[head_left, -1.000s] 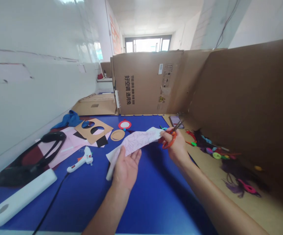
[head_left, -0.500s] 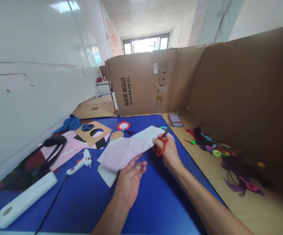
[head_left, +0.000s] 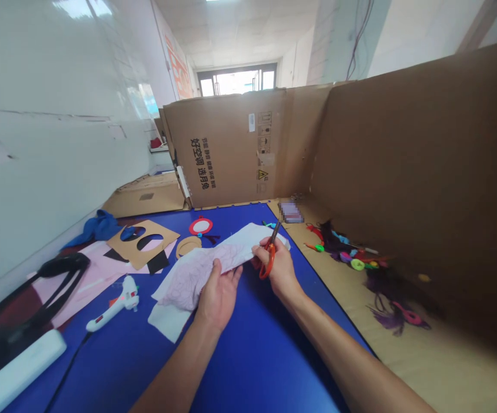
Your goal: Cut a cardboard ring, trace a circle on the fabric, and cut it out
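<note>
A pale lilac fabric sheet [head_left: 186,281] with a fine line pattern lies over white cloth [head_left: 248,236], both raised a little above the blue table. My left hand [head_left: 218,295] grips the near edge of the fabric, thumb on top and the other fingers beneath. Orange-handled scissors [head_left: 267,265] sit in my right hand [head_left: 283,268], their dark blades pointing up and away. The thumb and fingers of this hand also pinch the right end of the cloth. Part of the scissors' handle is hidden by the fingers.
To the left lie a white glue gun [head_left: 115,307] with a cord, a white bar [head_left: 20,373], black straps [head_left: 61,269] and card with round holes [head_left: 143,244]. A red-rimmed disc [head_left: 200,225] is behind the cloth. Colourful tassels [head_left: 356,258] lie right, beside cardboard walls [head_left: 240,149].
My left thumb has come down onto the top of the fabric, closing the hand on its edge. The whole view has shifted, so things appear further left.
</note>
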The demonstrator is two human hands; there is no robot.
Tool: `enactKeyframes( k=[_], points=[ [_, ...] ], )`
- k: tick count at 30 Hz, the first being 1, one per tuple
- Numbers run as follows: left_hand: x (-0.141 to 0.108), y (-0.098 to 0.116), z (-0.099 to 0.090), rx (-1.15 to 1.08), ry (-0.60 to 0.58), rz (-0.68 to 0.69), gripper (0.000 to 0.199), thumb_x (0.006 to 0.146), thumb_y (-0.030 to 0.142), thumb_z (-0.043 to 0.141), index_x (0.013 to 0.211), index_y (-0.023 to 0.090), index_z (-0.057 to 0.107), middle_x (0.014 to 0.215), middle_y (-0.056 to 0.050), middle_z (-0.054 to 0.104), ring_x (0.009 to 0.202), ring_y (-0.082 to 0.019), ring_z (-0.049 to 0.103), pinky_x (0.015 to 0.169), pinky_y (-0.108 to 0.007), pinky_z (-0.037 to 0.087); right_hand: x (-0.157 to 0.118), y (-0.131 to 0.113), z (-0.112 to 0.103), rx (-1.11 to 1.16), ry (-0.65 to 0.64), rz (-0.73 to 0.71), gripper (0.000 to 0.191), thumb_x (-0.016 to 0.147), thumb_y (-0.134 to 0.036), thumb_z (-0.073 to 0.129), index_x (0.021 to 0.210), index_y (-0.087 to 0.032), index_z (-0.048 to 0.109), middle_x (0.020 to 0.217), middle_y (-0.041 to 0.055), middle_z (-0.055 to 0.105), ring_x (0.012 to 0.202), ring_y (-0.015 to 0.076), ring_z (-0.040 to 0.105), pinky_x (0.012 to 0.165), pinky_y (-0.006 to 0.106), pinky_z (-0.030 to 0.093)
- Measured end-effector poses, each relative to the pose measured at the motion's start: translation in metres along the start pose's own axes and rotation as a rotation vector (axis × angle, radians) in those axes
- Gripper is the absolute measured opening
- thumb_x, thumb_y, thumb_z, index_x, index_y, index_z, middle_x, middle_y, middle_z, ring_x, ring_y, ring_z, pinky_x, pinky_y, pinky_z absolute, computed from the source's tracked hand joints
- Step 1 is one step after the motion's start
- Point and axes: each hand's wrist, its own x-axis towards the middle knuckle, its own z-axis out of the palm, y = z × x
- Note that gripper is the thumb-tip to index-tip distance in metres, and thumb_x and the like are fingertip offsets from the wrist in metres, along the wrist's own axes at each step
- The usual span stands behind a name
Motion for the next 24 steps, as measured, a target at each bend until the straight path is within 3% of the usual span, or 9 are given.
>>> enactKeyframes(
  k=[13, 24],
  points=[
    [0.0, 0.014, -0.001, -0.121, -0.002, -0.075, 0.042, 0.112, 0.03, 0.052, 0.152, 0.017, 0.061, 0.137, -0.017, 0.076, 0.127, -0.026, 0.073, 0.114, -0.042, 0.054, -0.006, 0.004, 0.002, -0.025, -0.002, 0.015, 0.049, 0.069, -0.046, 0.094, 0.095, -0.023, 0.059, 0.064, -0.0043, 0.066, 0.055, 0.0173, 0.062, 0.054, 0.028, 0.048],
    [-0.003, 0.016, 0.004, -0.136, -0.011, -0.094, 0.04, 0.113, 0.033, 0.049, 0.147, 0.017, 0.064, 0.137, -0.015, 0.077, 0.132, -0.025, 0.07, 0.118, -0.043, 0.05, -0.005, 0.0, -0.001, -0.07, -0.019, -0.001, 0.043, 0.076, -0.046, 0.092, 0.093, -0.023, 0.059, 0.066, -0.0032, 0.065, 0.059, 0.017, 0.06, 0.059, 0.028, 0.048]
  ],
)
